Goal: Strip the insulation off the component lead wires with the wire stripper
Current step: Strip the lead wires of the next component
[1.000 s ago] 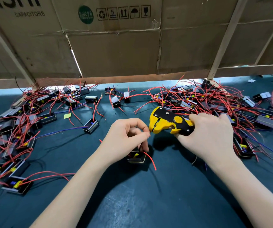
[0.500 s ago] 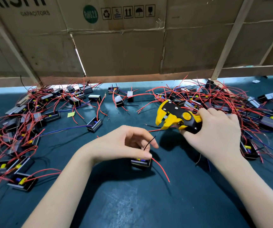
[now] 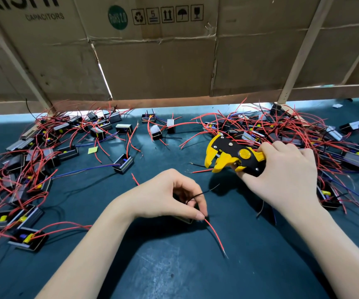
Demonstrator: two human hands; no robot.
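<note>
My left hand (image 3: 170,197) curls over a small black component lying on the dark mat, which it mostly hides. Its thumb and fingers pinch near the root of the component's red lead wire (image 3: 215,236). That wire runs down and right to a bare tip. A thin black lead (image 3: 204,192) arcs up from under the fingers. My right hand (image 3: 282,175) grips the handles of the yellow and black wire stripper (image 3: 228,156), raised above the mat with its jaws apart, pointing left. The jaws hold no wire.
Piles of black components with red, blue and black leads lie at the left (image 3: 23,165) and right (image 3: 303,134). A lone component (image 3: 123,165) sits left of centre. A cardboard wall (image 3: 152,61) closes the back. Bare dark mat (image 3: 185,266) lies near me.
The stripper has come off the black lead and lifted up to the right, its jaws now apart. My left hand has dropped onto the component and moved from the black lead to the red one.
</note>
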